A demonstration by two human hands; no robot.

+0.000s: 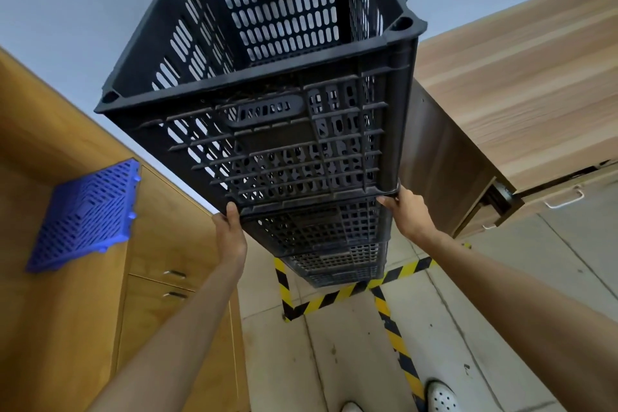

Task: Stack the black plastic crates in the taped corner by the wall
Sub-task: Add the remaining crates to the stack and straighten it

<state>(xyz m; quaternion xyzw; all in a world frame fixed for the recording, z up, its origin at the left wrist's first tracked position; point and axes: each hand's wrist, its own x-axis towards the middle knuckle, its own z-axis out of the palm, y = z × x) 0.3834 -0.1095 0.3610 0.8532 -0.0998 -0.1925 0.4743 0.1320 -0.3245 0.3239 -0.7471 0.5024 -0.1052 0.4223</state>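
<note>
A tall stack of black slotted plastic crates rises in front of me against the pale wall. The top crate (267, 130) is large and open at the top, with lower crates (334, 244) beneath it. The stack stands inside the yellow-and-black floor tape (321, 303). My left hand (230, 231) grips the top crate's bottom left corner. At its bottom right corner, my right hand (406, 207) holds the edge. The crate's base looks level with the crate below; whether it rests fully is hidden.
A wooden cabinet (160, 244) with drawer handles stands at the left, a blue plastic grid panel (87, 214) lying on it. A wood-grain desk (518, 94) with drawers is at the right. My white shoes (441, 398) are on the tiled floor.
</note>
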